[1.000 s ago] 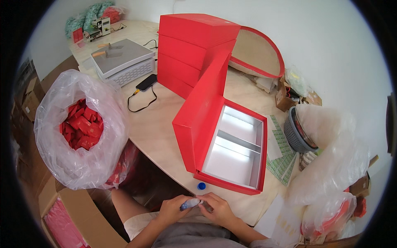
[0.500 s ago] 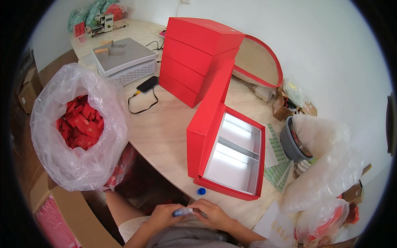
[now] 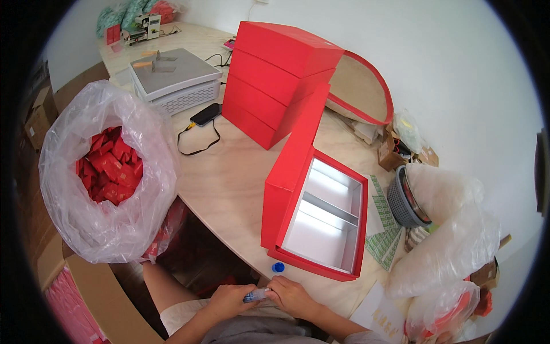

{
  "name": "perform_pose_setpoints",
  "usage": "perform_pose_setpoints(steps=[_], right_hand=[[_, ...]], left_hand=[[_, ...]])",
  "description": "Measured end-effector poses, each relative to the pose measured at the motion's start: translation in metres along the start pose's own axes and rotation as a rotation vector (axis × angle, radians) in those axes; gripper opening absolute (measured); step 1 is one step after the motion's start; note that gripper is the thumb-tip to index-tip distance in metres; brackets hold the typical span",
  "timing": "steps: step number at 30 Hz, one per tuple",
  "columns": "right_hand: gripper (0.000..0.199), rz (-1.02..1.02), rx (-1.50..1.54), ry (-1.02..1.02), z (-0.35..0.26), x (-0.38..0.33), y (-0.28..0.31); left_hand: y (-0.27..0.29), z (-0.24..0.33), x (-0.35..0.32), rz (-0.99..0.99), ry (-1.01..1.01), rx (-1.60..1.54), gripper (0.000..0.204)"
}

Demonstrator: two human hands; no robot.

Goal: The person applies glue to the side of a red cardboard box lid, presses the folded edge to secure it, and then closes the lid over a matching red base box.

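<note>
Close to my lap, my left hand [image 3: 232, 301] is closed round a small clear bottle [image 3: 256, 294] with a blue label. The fingers of my right hand [image 3: 290, 296] are closed at the bottle's other end, pinching its tip. A blue cap [image 3: 278, 267] lies on the table edge just beyond my hands. Behind it sits an open red box [image 3: 362, 229], lined in white and split by a divider [image 3: 329, 208] into two compartments with nothing inside. Its red lid [image 3: 282, 186] stands tilted up on the left side.
Stacked red boxes [image 3: 275, 74] stand behind. A plastic bag [image 3: 63, 195] of red packets [image 3: 112, 166] is at left, above a cardboard box [image 3: 109, 298]. On the table [image 3: 212, 189] are a scale [image 3: 177, 74], a phone [image 3: 206, 114], green sticker sheets [image 3: 385, 243], a grey basket [image 3: 402, 198].
My right fingers have shifted slightly and now cover more of the bottle's tip. The view has moved a little; the box and cap stay in place.
</note>
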State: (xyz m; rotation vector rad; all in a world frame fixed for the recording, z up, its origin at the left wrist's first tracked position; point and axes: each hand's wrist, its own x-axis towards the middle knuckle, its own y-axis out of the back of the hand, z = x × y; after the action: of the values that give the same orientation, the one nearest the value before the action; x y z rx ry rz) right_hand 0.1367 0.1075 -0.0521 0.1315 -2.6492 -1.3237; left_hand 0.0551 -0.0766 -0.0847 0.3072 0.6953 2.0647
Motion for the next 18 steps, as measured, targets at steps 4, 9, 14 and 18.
perform_pose_setpoints(steps=[4, 9, 14, 18], right_hand=[[0.018, -0.023, -0.065, 0.026, 0.007, -0.003, -0.005], [0.019, 0.016, -0.008, 0.036, -0.005, 0.003, -0.004], [0.021, 0.027, -0.045, 0.146, -0.004, 0.003, -0.013], [0.021, -0.038, -0.118, -0.100, -0.005, 0.000, -0.017]], left_hand=[[-0.001, -0.008, -0.001, -0.041, -0.015, 0.069, 0.030], [0.018, -0.009, 0.000, -0.218, 0.077, -0.222, 0.030], [0.007, -0.017, -0.003, -0.237, 0.056, -0.290, 0.030], [-0.004, -0.014, -0.004, -0.017, 0.004, -0.064, 0.029]])
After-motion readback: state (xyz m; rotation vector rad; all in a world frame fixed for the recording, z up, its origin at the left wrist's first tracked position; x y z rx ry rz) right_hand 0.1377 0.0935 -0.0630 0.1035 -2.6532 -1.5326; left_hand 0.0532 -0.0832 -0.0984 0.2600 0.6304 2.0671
